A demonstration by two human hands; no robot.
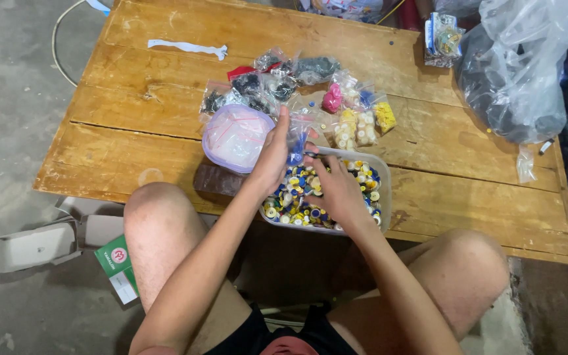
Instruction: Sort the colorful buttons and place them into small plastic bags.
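Left hand (272,158): we grasp a small bag (297,141), above the tub's (382,204) 10 o'clock corner.
Right hand (336,190): our fingers rest in the buttons (290,197); grip unclear.

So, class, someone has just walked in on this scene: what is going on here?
A person sits at a low wooden table with a clear tub of mixed coloured buttons in front of them. The left hand holds up a small clear bag with blue pieces, while the right hand rests in the tub among the buttons. Behind it lie small sorted bags and a round lidded container.
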